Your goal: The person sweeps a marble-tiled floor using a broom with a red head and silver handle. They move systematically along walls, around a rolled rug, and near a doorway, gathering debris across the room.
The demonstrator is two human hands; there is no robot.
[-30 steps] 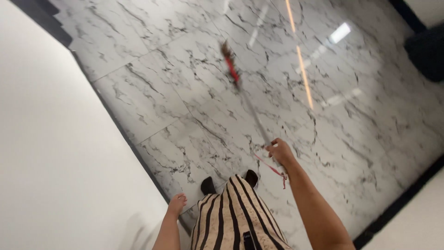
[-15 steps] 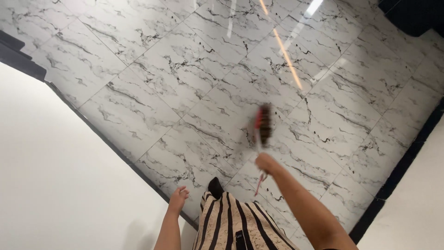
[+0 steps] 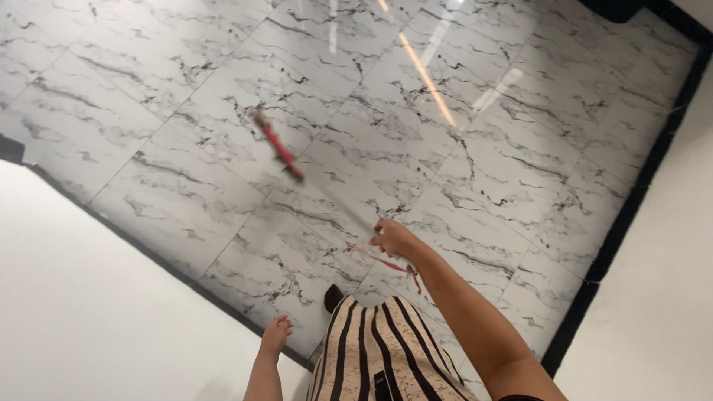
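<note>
hands: right hand [image 3: 394, 238] gripping a broom handle, left hand [image 3: 276, 331] loose and empty.
red broom head [image 3: 276, 144] rests out ahead on the marble floor [image 3: 520, 111]; a red cord [image 3: 386, 262] dangles below the grip, striped garment [image 3: 379, 349] beneath.

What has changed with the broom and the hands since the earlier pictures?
The broom head swung: from far out ahead it came in close by the right hand, and now it is out to the left on the marble floor. The right hand kept its grip on the handle. The left hand stayed low, holding nothing.
</note>
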